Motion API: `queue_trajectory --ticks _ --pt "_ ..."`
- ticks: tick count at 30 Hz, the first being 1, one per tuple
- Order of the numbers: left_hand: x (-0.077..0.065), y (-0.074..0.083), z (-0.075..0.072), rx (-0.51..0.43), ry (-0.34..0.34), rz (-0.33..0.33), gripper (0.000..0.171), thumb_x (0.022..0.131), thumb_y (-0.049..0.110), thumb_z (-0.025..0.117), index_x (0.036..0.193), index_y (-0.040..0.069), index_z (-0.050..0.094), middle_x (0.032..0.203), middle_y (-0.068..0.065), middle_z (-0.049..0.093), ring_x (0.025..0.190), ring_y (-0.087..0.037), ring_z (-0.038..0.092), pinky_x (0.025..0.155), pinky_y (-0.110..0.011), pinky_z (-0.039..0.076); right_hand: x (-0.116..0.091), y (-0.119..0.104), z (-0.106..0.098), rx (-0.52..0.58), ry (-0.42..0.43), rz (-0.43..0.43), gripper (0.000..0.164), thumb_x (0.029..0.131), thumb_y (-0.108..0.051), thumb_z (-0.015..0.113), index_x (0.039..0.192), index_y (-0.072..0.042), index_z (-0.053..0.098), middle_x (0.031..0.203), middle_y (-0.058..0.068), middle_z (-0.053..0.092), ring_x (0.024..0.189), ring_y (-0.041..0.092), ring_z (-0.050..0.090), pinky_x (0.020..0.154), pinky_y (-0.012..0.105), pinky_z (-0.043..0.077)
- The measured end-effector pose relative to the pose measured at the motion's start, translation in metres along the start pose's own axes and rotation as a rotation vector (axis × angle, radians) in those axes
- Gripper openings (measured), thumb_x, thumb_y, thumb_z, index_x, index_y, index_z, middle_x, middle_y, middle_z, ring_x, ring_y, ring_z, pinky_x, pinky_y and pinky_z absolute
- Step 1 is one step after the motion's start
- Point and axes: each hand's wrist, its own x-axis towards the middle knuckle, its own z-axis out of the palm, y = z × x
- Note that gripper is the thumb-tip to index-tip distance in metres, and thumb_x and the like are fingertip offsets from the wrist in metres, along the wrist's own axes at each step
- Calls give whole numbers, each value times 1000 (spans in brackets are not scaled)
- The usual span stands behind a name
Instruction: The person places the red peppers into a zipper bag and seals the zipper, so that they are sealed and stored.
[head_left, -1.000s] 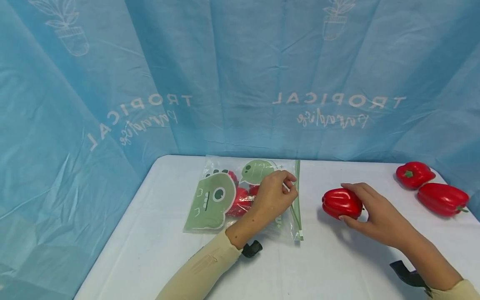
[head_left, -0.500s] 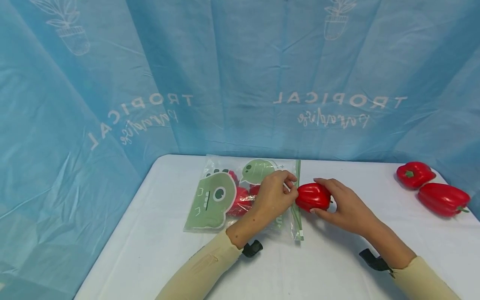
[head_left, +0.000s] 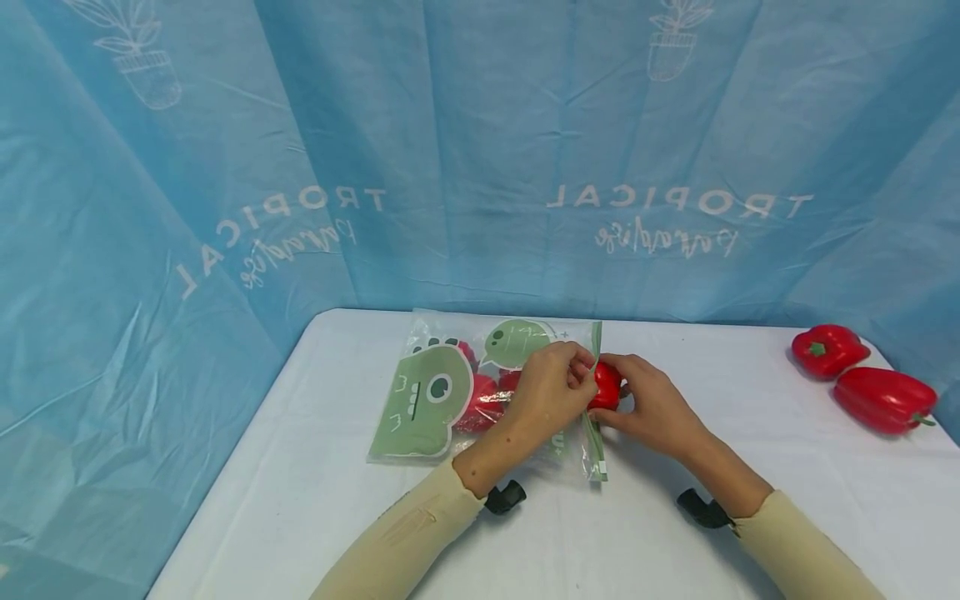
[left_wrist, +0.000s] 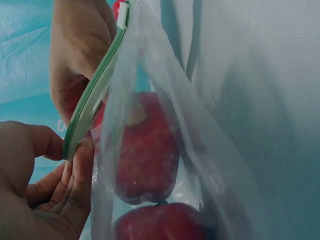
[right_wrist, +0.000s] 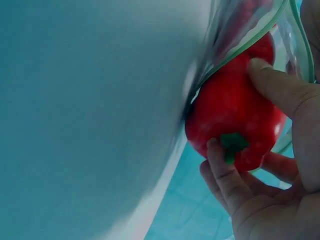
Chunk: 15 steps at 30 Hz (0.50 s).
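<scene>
"Big blue thing at the back?"

"A curtain (head_left: 487, 142), with mirrored lettering. Before it, the white table (head_left: 262, 483)."

"And on that?"

"A clear zip bag (head_left: 416, 425) lying down, a green dinosaur printed on it, bagged peppers (left_wrist: 157, 222) showing red through the plastic."

"Hands?"

"The left hand (head_left: 553, 385) pinches the bag's green edge between thumb and fingers. The right hand (head_left: 652, 408), at the mouth, has thumb and fingers curled round a shiny red pepper (head_left: 606, 385)."

"Is that one in?"

"Partly. Its front end sits inside the mouth; the green stem (right_wrist: 234, 142) is outside."

"Any others?"

"Two loose peppers (head_left: 885, 402) near the table's far right corner."

"Smallest bit?"

"The white slider (head_left: 602, 469), at the edge's near end."
</scene>
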Motion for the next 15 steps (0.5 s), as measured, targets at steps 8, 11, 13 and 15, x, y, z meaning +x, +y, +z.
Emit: queue_trajectory --ticks 8,11,13,15 --pt "1 -1 0 -2 -2 2 14 93 10 76 106 8 72 90 5 65 75 -2 62 70 -10 54 3 -5 4 87 -6 4 74 80 -1 85 147 3 54 132 14 63 112 29 68 91 45 62" --pt "1 -1 0 7 2 16 13 92 9 75 105 8 72 88 6 64 74 -2 61 69 -10 54 7 -5 7 111 4 -15 68 81 0 85 143 0 57 128 11 64 115 27 66 92 43 62" --pt "1 -1 0 13 6 27 12 92 9 75 103 8 72 87 6 64 74 -2 61 68 -10 53 10 -3 10 131 4 -30 61 82 0 85 138 -3 60 124 8 64 114 25 66 92 42 62" --pt "1 -2 0 22 13 39 11 91 9 74 102 8 72 86 6 64 74 -2 61 67 -10 52 14 -2 13 149 -1 -40 53 83 1 84 131 -6 62 120 6 63 112 23 65 93 40 62"
